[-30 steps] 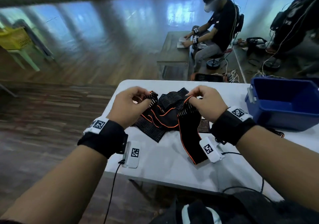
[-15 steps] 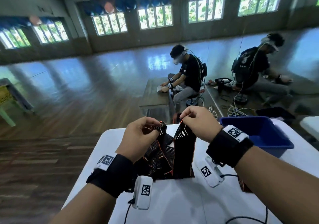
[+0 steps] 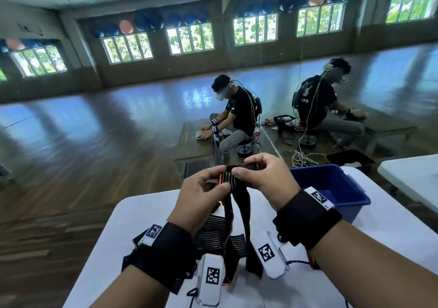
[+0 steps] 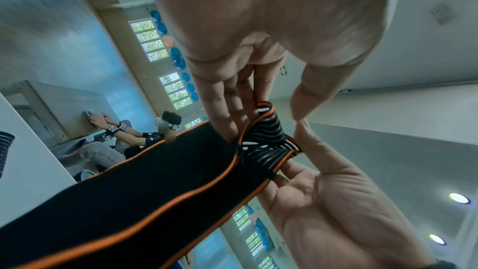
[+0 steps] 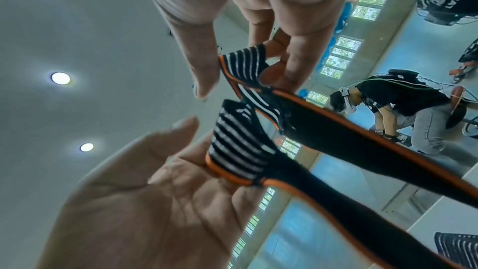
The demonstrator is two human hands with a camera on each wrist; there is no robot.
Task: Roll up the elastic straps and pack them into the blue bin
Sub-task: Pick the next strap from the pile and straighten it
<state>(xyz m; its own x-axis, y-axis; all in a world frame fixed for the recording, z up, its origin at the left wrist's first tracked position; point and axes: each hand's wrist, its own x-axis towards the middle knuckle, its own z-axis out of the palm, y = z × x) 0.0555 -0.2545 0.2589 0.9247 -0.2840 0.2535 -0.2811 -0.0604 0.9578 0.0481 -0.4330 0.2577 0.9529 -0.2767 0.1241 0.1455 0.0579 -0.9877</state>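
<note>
**Both hands raise one strap end to begin the roll**

The left hand (image 3: 201,190) and right hand (image 3: 263,176) meet well above the counter (image 3: 147,212), at about 12 o'clock from the wrists. Between them they hold the striped end of one elastic strap (image 3: 227,179), a black band with orange edging. In the left wrist view the left fingers (image 4: 225,109) lie along the strap's back while the thumb stands just off it. In the right wrist view the right fingers (image 5: 292,64) and thumb pinch the striped tab from both sides. So the fingers of both hands are narrow, closed on fabric rather than spread.

Holding the end high looks deliberate. The long black tails hang straight down toward the counter, which would keep them untwisted and lightly taut, and a taut band should wind into a tighter coil. The end seems folded over on itself, probably the core of a roll just being started; how many turns it has I cannot tell.

The other straps (image 3: 213,234) lie in a loose heap on the counter beneath the wrists, at 6 o'clock from the hands, within easy reach for the next turn.

The blue bin (image 3: 331,189) stands on the counter at about 3 o'clock, just beside the right wrist. No strap shows in the part of its inside that is visible.
</note>
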